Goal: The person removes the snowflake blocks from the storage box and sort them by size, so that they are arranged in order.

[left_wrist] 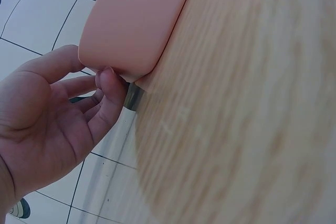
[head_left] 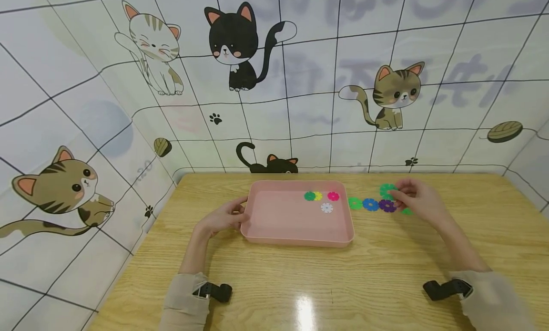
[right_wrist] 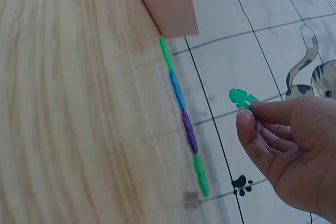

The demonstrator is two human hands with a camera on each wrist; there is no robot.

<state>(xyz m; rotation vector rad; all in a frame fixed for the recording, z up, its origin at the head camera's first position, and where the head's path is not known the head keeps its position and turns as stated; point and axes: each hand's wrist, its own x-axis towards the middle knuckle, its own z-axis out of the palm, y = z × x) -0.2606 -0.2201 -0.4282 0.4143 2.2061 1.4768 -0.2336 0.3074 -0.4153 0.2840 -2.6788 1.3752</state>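
Note:
A pink tray (head_left: 296,235) sits mid-table and holds green (head_left: 309,196), yellow (head_left: 318,195), magenta (head_left: 333,196) and white (head_left: 327,207) snowflake discs. My left hand (head_left: 227,215) rests against the tray's left rim (left_wrist: 131,51), fingers fairly straight and touching it. Right of the tray lie a green disc (head_left: 355,203), a blue disc (head_left: 371,204) and a purple disc (head_left: 387,205) in a row, seen edge-on in the right wrist view with a further green disc (right_wrist: 201,177). My right hand (head_left: 413,197) pinches a green disc (right_wrist: 241,98) lifted above that row.
The wooden table (head_left: 300,283) stands in a corner of walls papered with cartoon cats (head_left: 233,40). The wall runs close behind the tray and discs. A bright glare spot (head_left: 305,312) lies on the near table edge.

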